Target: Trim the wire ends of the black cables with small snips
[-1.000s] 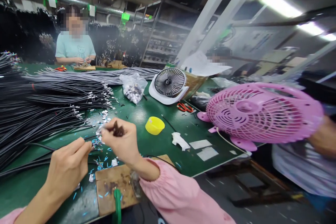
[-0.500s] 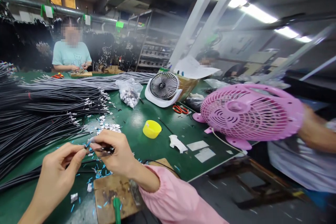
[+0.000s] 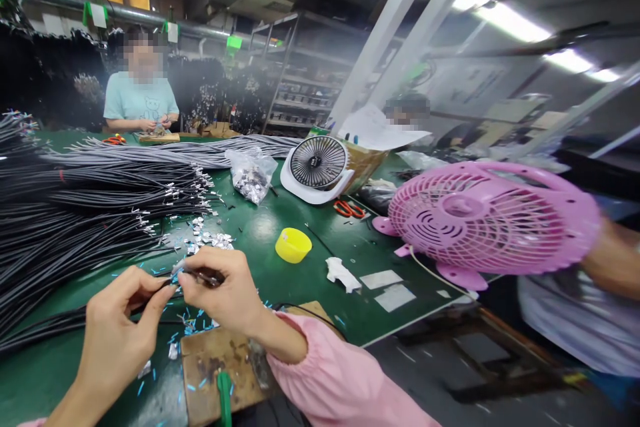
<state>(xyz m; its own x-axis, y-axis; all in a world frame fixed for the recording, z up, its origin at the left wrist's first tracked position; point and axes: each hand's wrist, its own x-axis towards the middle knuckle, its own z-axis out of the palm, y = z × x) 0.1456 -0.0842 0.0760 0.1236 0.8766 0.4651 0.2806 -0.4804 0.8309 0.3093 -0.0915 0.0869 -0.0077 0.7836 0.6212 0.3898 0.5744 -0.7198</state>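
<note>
My left hand (image 3: 119, 330) is closed in a pinch around a black cable near its end. At its fingertips the cable's stripped end (image 3: 176, 273) shows thin blue and whitish wires. My right hand (image 3: 227, 290), in a pink sleeve, meets it there, thumb and forefinger pinched on those wires. Inside its curled fingers sits a small dark tool (image 3: 210, 278), mostly hidden, whose kind I cannot make out. Below both hands, blue wire bits (image 3: 190, 327) lie scattered, and a wooden block (image 3: 205, 360) with a green handle (image 3: 224, 397) stands at the table's front.
Black cable bundles (image 3: 100, 213) cover the left side, with foil scraps (image 3: 207, 233) beside them. Further right are a yellow ring-shaped container (image 3: 293, 245), a white fan (image 3: 317, 167), orange-handled scissors (image 3: 349, 209) and a pink fan (image 3: 480, 220). A person (image 3: 141, 100) sits across the table.
The view has shifted slightly. Both hands stay together at the cable end; my left fingertips have moved a little closer to the right ones.
</note>
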